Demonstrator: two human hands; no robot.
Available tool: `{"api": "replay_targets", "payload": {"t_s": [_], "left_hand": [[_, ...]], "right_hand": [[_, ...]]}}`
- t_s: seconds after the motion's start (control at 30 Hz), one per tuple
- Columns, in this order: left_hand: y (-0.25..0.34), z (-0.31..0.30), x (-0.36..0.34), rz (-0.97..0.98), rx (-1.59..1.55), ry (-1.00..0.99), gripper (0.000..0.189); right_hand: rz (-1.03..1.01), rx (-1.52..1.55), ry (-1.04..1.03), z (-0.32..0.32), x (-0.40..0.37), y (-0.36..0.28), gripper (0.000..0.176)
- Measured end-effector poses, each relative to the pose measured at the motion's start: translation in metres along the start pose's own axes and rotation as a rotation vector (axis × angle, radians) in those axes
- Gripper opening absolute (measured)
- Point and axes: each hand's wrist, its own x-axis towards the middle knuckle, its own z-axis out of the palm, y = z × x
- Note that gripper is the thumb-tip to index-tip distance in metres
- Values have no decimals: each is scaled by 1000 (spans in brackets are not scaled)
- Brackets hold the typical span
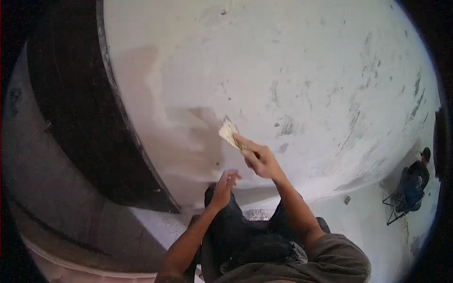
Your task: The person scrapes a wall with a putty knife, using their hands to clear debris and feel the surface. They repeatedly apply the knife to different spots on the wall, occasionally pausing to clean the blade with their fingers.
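Observation:
My right hand (259, 159) is wrapped around the handle of a putty knife (228, 131). Cream-coloured paste coats its blade, which points up and to the left, close to the pale wall (255, 61). Most of the handle is hidden by my fingers. Lower and to the left, my left hand (226, 184) hovers near my knee, holding nothing, its fingers loosely apart. Around the knife the wall carries smooth whitish patches, small dark spots and a shadow.
Grey scuff marks (351, 122) run across the wall's right side. A tall dark panel or opening (71, 89) borders the wall on the left. At the far right a person (415, 181) sits on a folding chair. A small object (347, 200) lies on the floor (339, 226).

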Motion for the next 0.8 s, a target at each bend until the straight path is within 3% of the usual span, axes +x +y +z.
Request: {"api": "replay_targets", "payload": {"t_s": [0.07,0.1,0.17,0.2,0.27,0.4,0.57,0.63,0.8], "left_hand": [[4,-1,0,-100,-276,81,30],[0,-2,-1,-125,-261,107,30],[-19,-4,0,-174,-23,16,25],[-27,-5,-2,-191,-22,24,25],[-38,-4,-3,-291,-117,-160,20],[-31,4,-4,-380,6,-165,13],[-24,2,-2,-431,-104,-166,14],[-25,4,-3,-341,-98,-130,15],[-35,5,-3,-278,-16,-93,19]], "right_hand": [[316,273,-83,9,-49,15,46],[330,303,-104,13,-71,29,46],[519,542,-107,25,-110,62,49],[532,554,-115,31,-124,67,49],[617,949,-49,32,-148,72,48],[607,1085,-71,29,-166,88,41],[566,1171,-51,28,-169,87,37],[571,948,-47,31,-173,92,37],[596,827,-27,35,-179,97,34]]}}
